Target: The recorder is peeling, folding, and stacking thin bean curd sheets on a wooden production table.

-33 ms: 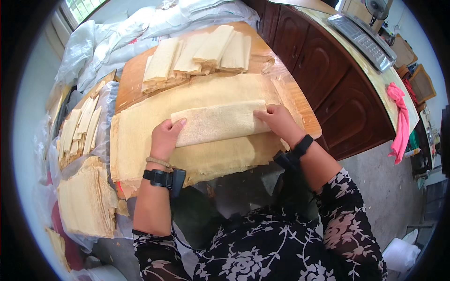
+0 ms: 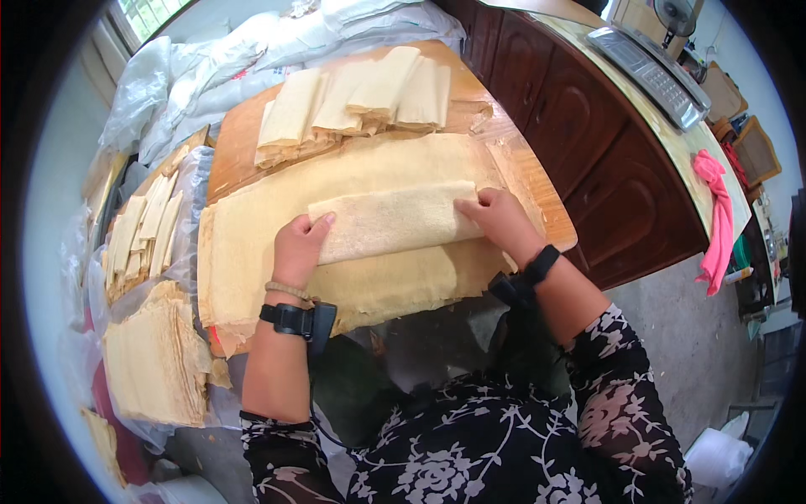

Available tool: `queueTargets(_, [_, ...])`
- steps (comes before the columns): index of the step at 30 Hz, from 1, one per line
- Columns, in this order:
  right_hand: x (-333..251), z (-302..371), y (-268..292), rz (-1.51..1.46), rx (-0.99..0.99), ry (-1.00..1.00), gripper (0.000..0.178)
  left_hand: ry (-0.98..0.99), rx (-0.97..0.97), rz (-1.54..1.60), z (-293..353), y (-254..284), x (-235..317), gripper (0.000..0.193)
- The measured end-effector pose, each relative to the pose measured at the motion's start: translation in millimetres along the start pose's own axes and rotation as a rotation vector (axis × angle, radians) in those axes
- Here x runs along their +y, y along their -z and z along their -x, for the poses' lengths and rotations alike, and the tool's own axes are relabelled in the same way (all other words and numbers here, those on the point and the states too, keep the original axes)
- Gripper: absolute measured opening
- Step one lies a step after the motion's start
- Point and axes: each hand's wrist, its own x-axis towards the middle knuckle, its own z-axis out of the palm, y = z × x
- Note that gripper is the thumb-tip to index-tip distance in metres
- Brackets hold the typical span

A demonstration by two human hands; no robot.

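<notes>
A folded pale-yellow sheet (image 2: 395,220), which looks like dried tofu skin, lies as a long strip across a stack of large flat sheets (image 2: 252,252) of the same material. My left hand (image 2: 300,245) pinches its left end, thumb on top and fingers hidden beneath. At the far right corner of the strip, my right hand (image 2: 497,217) grips it between thumb and curled fingers. Beyond the stack, several folded bundles (image 2: 369,92) overlap on the wooden table (image 2: 231,155).
Left of the table sit narrow folded strips (image 2: 147,223) and a pile of ragged-edged sheets (image 2: 155,361) on plastic. White sacks (image 2: 277,42) lie behind. A dark cabinet (image 2: 604,176) stands close on the right, with a scale (image 2: 651,76) and a pink cloth (image 2: 712,218) on its counter.
</notes>
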Motion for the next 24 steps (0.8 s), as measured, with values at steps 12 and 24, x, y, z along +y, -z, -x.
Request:
queueTargets(12, [-8.7, 29.5, -53.1, 0.627, 0.179, 0.800, 0.063, -0.487, 0.429, -0.787, 24.0, -16.6, 37.3, 0.044])
queueTargets(24, [-13.1, 31.9, 15.6, 0.201, 0.186, 0.691, 0.063, -0.929, -0.275, -1.002, 8.0, -30.1, 75.0, 0.048])
